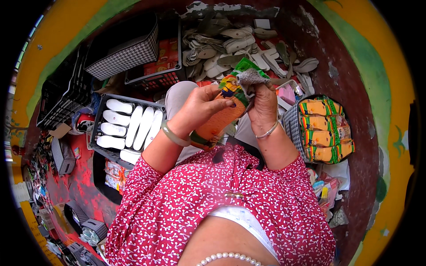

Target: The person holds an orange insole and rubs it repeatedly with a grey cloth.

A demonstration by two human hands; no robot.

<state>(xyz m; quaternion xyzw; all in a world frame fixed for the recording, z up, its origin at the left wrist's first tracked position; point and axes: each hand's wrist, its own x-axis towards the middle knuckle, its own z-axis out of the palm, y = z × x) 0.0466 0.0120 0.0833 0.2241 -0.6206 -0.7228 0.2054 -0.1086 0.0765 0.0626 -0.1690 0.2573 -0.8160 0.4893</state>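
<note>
In front of my lap I hold a printed packet (pixel 220 116) with a dimpled orange body and a green, yellow and red upper end. It looks like a packaged insole. A grey fuzzy piece (pixel 254 76) sticks out at its top. My left hand (pixel 205 105) is closed on the packet's left edge, thumb lying across its front. My right hand (pixel 263 104) grips the upper right edge beside the grey piece; its fingers are partly hidden behind. To the right, a checked basket (pixel 291 125) holds several similar orange and green packets (pixel 320 138).
White insoles (pixel 140 128) lie in a dark crate (pixel 101 146) on the left. Behind it stand a checked bin (pixel 126 55) and a black crate with red boxes (pixel 162 66). Loose grey and white insoles (pixel 242 44) are heaped at the back against the wall (pixel 337 57).
</note>
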